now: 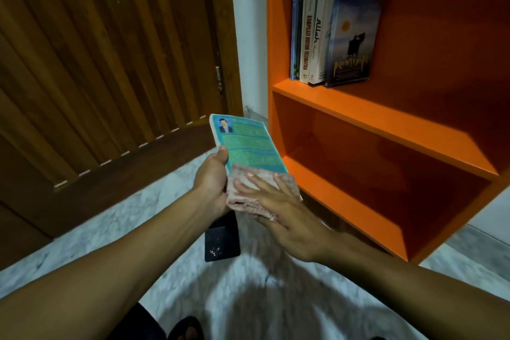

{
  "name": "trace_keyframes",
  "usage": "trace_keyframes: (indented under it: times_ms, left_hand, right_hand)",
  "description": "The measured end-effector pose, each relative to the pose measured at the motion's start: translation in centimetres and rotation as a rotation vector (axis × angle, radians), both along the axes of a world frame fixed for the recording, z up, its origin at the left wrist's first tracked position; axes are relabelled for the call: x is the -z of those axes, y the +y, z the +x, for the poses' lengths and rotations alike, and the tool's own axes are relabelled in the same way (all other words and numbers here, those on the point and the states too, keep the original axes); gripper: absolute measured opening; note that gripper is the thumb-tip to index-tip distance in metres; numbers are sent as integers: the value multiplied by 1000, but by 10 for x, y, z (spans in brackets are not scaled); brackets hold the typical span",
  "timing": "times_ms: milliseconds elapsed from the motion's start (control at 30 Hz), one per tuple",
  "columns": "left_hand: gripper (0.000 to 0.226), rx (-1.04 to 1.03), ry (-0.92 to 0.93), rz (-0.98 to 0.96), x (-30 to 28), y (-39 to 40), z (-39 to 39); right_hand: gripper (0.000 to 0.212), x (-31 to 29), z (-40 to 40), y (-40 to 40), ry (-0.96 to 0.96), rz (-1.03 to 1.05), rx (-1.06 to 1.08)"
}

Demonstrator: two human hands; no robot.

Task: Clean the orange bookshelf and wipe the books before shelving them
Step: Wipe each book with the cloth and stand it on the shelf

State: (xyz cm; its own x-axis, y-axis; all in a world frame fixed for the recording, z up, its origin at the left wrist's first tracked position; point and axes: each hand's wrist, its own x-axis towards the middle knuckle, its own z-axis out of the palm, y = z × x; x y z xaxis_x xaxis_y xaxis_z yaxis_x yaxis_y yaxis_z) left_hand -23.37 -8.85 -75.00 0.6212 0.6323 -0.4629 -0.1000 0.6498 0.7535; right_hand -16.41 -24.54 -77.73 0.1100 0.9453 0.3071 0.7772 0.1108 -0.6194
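Orange bookshelf (386,124), upper shelf, standing books:
- white spine (318,44): "Allah", running vertically.
- cream spine (307,44): red vertical lettering, "KOMPILASI HUKUM TELEMATIKA" as best it reads.
- dark blue book (352,38), cover facing out: "pemimpi" in yellowish script near the bottom; smaller line beneath illegible.

Teal book (245,143), back cover: dense blurb text, too small to read.

Glossy orange bookshelf (386,124), slatted wooden door (110,63), soft cloth (248,190), marbled floor (138,215).

The book (247,143) in my hands sits left of the bookshelf (386,124), cloth (255,190) on its near end (door (110,63) behind, further left).
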Motion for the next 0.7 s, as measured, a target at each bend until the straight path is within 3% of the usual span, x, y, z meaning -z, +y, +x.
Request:
trace_keyframes:
  times_ms: [133,233,333,400,500,567,600,700]
  left_hand:
    - [29,-104,2,72,-5,16,-10]
    - [32,-144,41,163,-9,25,-16]
    - [34,-184,70,231,-11,34,-21]
    - [33,-170,61,234,-13,36,-23]
    - [33,-102,45,193,-11,37,-25]
    - [34,-49,38,189,-10,29,-23]
    - [34,-23,40,211,-9,24,-21]
    - [36,24,85,297,-8,8,-14]
  right_hand:
    - [39,-3,-5,-4,69,-34,-57]
    - [20,-1,-6,-4,130,-55,-53]
    - [29,8,6,-7,222,-200,94]
    - [32,14,14,-10,461,-265,267]
    - [28,22,31,-5,1019,-226,547]
    - [30,21,44,4,1336,-210,553]
    - [38,17,47,8,1432,-200,499]
    - [67,17,51,14,1464,-121,335]
